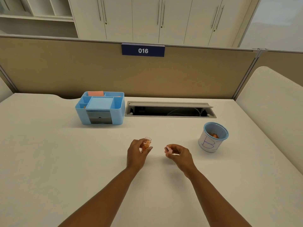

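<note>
My left hand (136, 153) grips a small clear container (147, 143) with orange bits inside, held just above the white desk (65, 161) near its middle. A short way to the right, my right hand (177, 154) pinches a small pink piece (168, 150) between thumb and fingers. The two hands are apart, with a gap of bare desk between them.
A light blue desk organiser (100, 109) with a pink pad stands at the back left. An open cable tray (169, 109) is sunk into the desk behind the hands. A blue mesh cup (213, 136) wrapped in marked paper holds orange scraps at the right. A beige partition runs along the back.
</note>
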A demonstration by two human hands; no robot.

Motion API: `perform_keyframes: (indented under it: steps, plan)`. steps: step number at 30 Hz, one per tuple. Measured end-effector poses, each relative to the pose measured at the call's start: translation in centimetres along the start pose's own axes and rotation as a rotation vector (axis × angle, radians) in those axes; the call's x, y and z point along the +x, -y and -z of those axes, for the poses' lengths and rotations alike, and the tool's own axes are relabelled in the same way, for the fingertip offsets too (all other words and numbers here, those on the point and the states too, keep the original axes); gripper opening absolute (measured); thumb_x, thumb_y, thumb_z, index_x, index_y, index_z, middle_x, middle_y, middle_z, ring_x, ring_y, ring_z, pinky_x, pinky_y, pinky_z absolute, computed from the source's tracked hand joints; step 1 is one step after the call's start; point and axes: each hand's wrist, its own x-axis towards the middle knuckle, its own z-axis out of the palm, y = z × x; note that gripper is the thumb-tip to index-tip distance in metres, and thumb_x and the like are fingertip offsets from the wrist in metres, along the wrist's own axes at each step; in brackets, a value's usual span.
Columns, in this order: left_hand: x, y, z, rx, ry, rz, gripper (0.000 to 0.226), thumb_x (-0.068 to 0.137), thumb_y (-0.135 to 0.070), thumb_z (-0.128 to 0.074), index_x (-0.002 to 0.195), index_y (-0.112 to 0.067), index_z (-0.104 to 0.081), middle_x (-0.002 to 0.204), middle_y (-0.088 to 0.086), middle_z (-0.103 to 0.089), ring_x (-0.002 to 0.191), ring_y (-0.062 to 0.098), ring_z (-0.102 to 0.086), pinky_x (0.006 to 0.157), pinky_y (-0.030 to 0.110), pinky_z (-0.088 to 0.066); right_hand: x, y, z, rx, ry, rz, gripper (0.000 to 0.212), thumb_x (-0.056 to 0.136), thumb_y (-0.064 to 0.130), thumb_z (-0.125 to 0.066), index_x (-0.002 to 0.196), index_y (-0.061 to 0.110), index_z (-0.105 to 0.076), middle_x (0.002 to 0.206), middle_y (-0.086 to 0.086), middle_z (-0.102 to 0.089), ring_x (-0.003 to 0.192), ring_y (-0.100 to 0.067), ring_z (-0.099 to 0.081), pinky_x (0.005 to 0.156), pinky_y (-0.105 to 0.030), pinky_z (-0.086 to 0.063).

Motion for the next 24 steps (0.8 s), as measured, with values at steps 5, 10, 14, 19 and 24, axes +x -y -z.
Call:
perform_keyframes:
  steps: [5, 10, 14, 19, 24]
  plan:
    - [0.2, -0.1, -0.7, 0.001, 0.002, 0.025, 0.036, 0.074, -0.016, -0.071, 0.107, -0.006, -0.061, 0.101, 0.012, -0.061, 0.082, 0.018, -0.051, 0.073, 0.028, -0.043, -0.2, -1.6, -0.1, -0.252, -0.02, 0.081, 0.014, 0.073, 0.004, -0.065, 0.082, 0.014, -0.065, 0.082, 0.002, -0.068, 0.075, -0.013, -0.064, 0.068, -0.016, -0.05]
    - [0.2, -0.5, -0.9, -0.004, 0.027, 0.017, 0.033, 0.073, -0.016, -0.072, 0.104, -0.01, -0.063, 0.1, 0.01, -0.062, 0.079, 0.017, -0.051, 0.071, 0.027, -0.041, -0.4, -3.5, 0.2, -0.47, -0.025, 0.143, 0.026, 0.074, 0.027, -0.068, 0.099, 0.028, -0.062, 0.098, 0.006, -0.068, 0.096, -0.012, -0.053, 0.085, -0.034, -0.042]
    - [0.2, -1.1, -0.9, -0.021, 0.049, 0.02, 0.033, 0.072, -0.015, -0.073, 0.104, -0.011, -0.063, 0.102, 0.01, -0.063, 0.079, 0.017, -0.052, 0.072, 0.025, -0.04, -0.3, -3.6, 0.6, -0.487, 0.025, 0.106, 0.036, 0.071, 0.028, -0.071, 0.106, 0.03, -0.062, 0.109, 0.005, -0.067, 0.106, -0.018, -0.051, 0.09, -0.035, -0.039]
    - [0.4, -2.6, -1.1, -0.059, 0.063, -0.001, 0.034, 0.072, -0.012, -0.073, 0.104, -0.012, -0.063, 0.104, 0.005, -0.064, 0.082, 0.016, -0.055, 0.056, 0.006, -0.043, -0.1, -1.2, 1.6, -0.227, -0.05, 0.09, 0.047, 0.069, 0.027, -0.076, 0.112, 0.026, -0.058, 0.113, 0.008, -0.061, 0.095, -0.014, -0.053, 0.073, -0.018, -0.041]
    - [0.7, -6.3, -2.8, -0.093, 0.08, -0.03, 0.035, 0.074, -0.015, -0.071, 0.106, -0.011, -0.06, 0.106, 0.008, -0.066, 0.087, 0.013, -0.055, 0.068, 0.009, -0.043, -0.3, 1.8, 2.5, 0.272, 0.174, -0.057, 0.033, 0.082, 0.025, -0.062, 0.114, 0.029, -0.053, 0.121, -0.006, -0.058, 0.108, -0.019, -0.056, 0.087, -0.028, -0.048]
